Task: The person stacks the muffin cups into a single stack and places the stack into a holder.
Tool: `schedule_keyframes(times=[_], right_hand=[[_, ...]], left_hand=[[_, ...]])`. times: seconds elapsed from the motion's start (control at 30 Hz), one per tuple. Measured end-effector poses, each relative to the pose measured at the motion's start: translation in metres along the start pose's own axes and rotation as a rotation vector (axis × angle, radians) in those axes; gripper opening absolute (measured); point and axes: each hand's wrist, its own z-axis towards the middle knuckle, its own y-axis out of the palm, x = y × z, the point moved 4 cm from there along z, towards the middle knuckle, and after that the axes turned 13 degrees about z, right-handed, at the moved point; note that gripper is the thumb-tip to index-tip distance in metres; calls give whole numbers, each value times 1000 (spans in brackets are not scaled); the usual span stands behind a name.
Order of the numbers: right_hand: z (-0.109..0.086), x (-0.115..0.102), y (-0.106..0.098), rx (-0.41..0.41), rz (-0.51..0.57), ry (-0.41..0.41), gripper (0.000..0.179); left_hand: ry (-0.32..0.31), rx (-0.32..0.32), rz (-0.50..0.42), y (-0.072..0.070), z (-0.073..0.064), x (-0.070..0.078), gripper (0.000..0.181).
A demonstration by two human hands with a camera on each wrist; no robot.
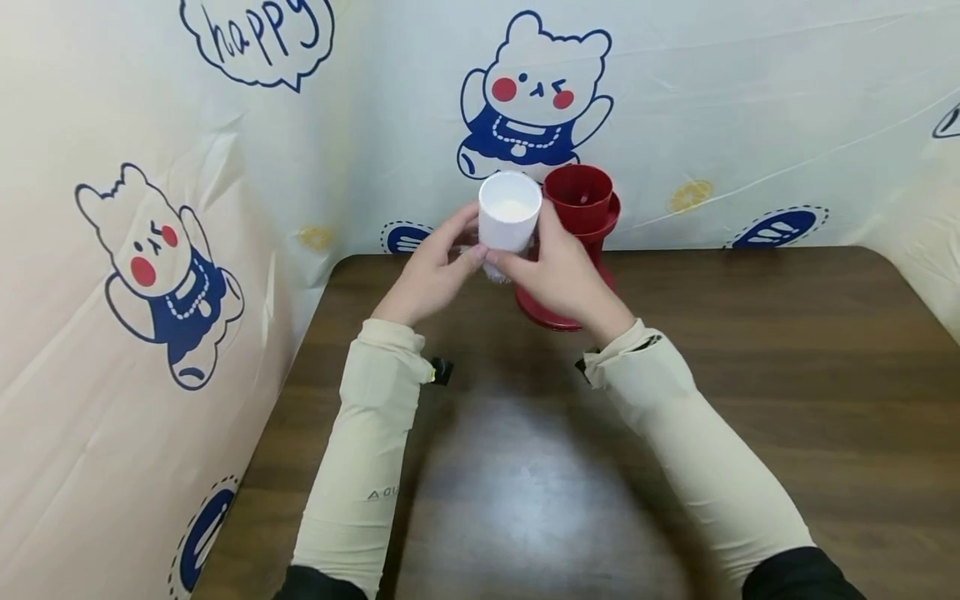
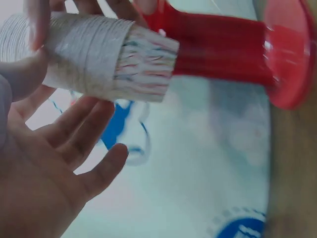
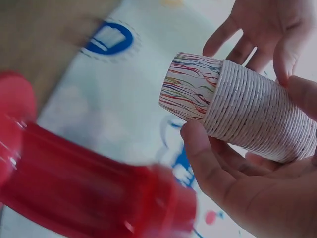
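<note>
Both hands hold a stack of white paper cups upright above the back of the table. My left hand pinches it from the left between thumb and fingers; some fingers stretch out loosely in the left wrist view. From the right, my right hand curls round the stack, with both thumbs meeting at its front in the head view. The lowest cup shows colourful streaks, below many nested rims. Just behind the right hand stands a red pedestal-shaped holder with a round base and a wide, hollow top.
The brown wooden table ends at a back edge near the holder. Behind and to the left hangs a pale sheet printed with blue bear drawings. The red holder is close beside the right wrist.
</note>
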Motion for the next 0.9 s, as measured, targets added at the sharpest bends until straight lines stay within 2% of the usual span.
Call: schedule_keyframes(times=[0.13,0.3,0.37,0.43,0.53,0.67,0.9], right_hand=[[4,-19,-26,56,13,-7,83],[15,-33,-58,128,21,5,76],[21,-33,-71,155,-9,12,75],[27,-31,-82,178,-44,18,75],[38,-25,-96,217,-90,23,76],[50,-15,-108,249,-112,63,76],[61,0,-114,245,-116,120,80]], left_hand=[[49,46,-7,-6,25,25,51],[55,193,-84,-7,58,49,37],[36,230,-121,-4,69,59,34],[12,231,-149,1,77,68,35],[-23,183,-185,11,85,77,43],[-48,129,-222,27,96,74,55],[-110,116,-180,50,113,46,65]])
